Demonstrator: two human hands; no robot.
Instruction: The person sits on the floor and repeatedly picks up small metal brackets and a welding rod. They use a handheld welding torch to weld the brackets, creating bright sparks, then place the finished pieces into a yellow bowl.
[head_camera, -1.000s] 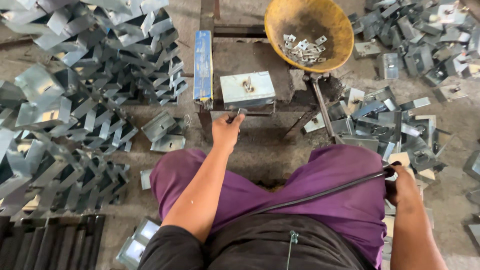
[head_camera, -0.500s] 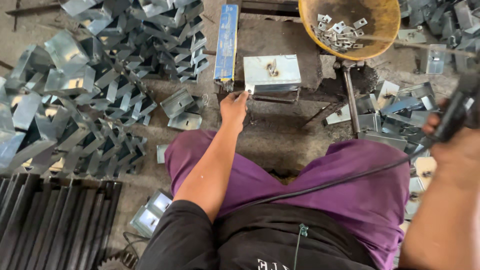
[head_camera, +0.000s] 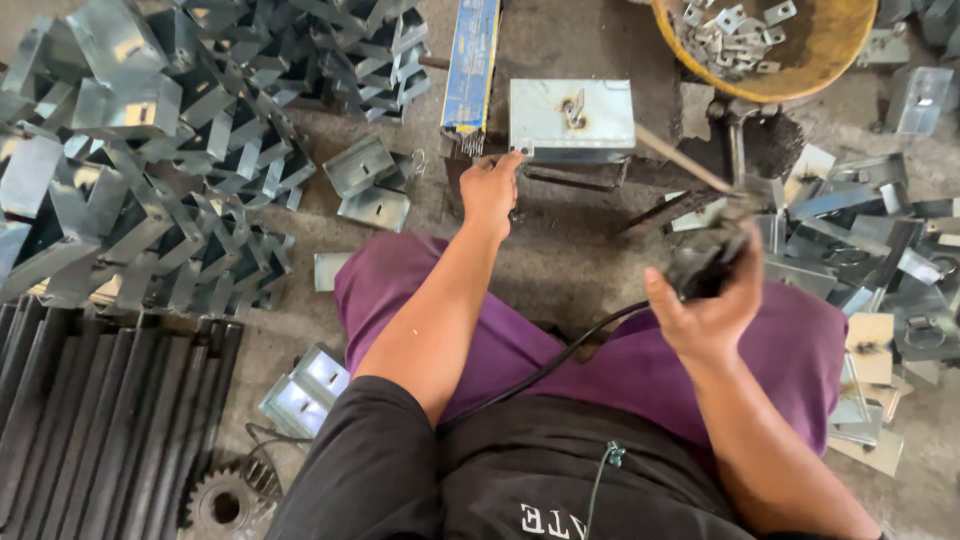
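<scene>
Down at our lap first: purple trousers (head_camera: 600, 350), black shirt, and a black cable (head_camera: 560, 358) running across the thigh. Our right hand (head_camera: 705, 300) is wrapped around a dark electrode holder (head_camera: 705, 258), blurred, with a thin rod (head_camera: 685, 160) slanting up and left from it. Our left hand (head_camera: 492, 190) reaches forward, fingers loosely curled, fingertips touching the near edge of the folded metal box (head_camera: 572, 115); it grips nothing that we can make out. That box sits on a dark little stand on the grimy concrete floor (head_camera: 580, 250), a small tab on its top face. Just left of it lies a long blue packet (head_camera: 470, 65). Far left, a big heap of galvanised brackets (head_camera: 150, 150); below it, dark ribbed bars (head_camera: 90, 400) and a gear (head_camera: 222, 505). Right side, more brackets (head_camera: 880, 250) scattered. Farthest off, a yellow pan (head_camera: 790, 45) holding small metal pieces.
</scene>
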